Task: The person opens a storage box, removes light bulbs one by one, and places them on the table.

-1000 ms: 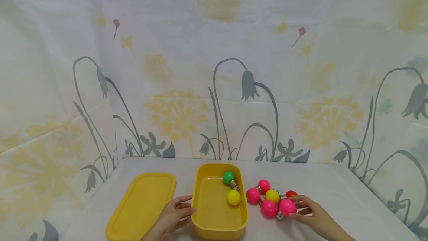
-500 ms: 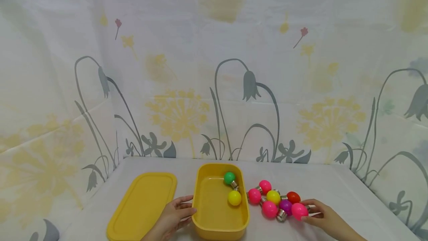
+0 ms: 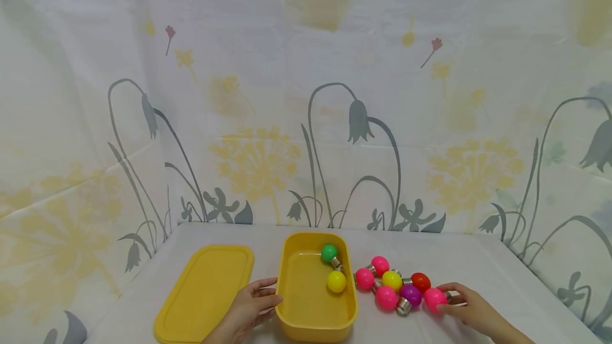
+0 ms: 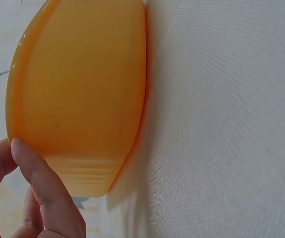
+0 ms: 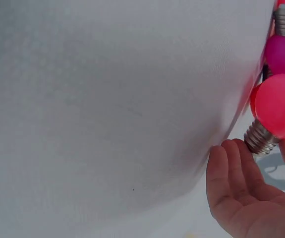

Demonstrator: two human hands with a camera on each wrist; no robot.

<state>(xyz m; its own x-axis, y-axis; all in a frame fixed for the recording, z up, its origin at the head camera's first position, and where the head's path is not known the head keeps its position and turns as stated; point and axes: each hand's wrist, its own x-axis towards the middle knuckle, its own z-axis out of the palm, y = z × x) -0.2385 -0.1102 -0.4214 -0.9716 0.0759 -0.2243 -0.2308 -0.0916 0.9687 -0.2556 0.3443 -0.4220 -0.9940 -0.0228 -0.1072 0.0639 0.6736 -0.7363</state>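
Note:
A yellow plastic box (image 3: 316,320) stands in the middle of the table in the head view. My left hand (image 3: 253,304) pinches its left rim; in the left wrist view the thumb (image 4: 38,173) lies against the box's outer wall (image 4: 83,84). Inside the box are a green bulb (image 3: 329,252) and a yellow bulb (image 3: 337,282). My right hand (image 3: 466,307) holds a pink light bulb (image 3: 435,299) between thumb and fingers, at the right end of a cluster of bulbs. Its metal screw base (image 5: 261,138) points toward the fingers in the right wrist view.
Right of the box lie several loose bulbs, among them a purple bulb (image 3: 410,295), a red bulb (image 3: 421,282) and another yellow bulb (image 3: 392,281). A flat yellow lid (image 3: 205,291) lies left of the box. Behind the white table (image 3: 454,248) hangs a flower-patterned cloth (image 3: 268,68).
My right hand has moved right with the pink bulb, away from the cluster, and the purple bulb has come into sight. The left hand keeps its place on the box.

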